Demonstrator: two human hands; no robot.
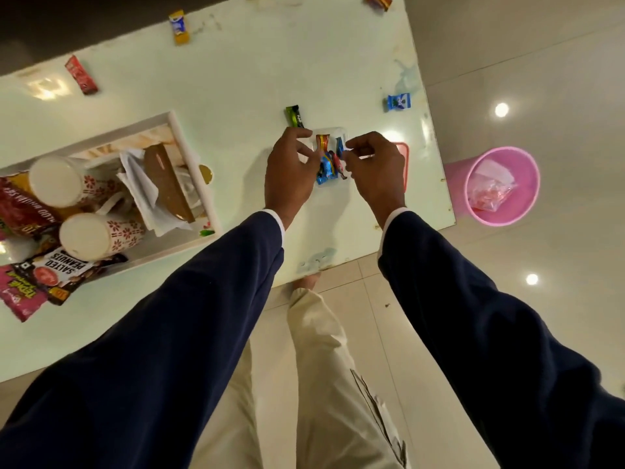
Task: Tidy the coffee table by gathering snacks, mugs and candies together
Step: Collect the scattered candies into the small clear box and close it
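A small clear plastic container [333,132] sits near the table's right end with several wrapped candies [327,164] in it. My left hand [289,174] curls around its left edge and my right hand [377,167] pinches its right rim beside a blue candy. Loose candies lie around: a green bar [295,116] just behind my left fingers, a blue one [399,102], a red one [81,75], a yellow-blue one [179,27] and a red one [378,0] at the far edge. Two flowered mugs [101,236] lie in a white tray [189,154].
A pink lid [403,154] lies under my right hand. The tray also holds tissues and a brown object. Snack packets, among them salted peanuts [67,269], lie at the tray's left end. A pink bin [500,186] stands on the floor past the table's right edge.
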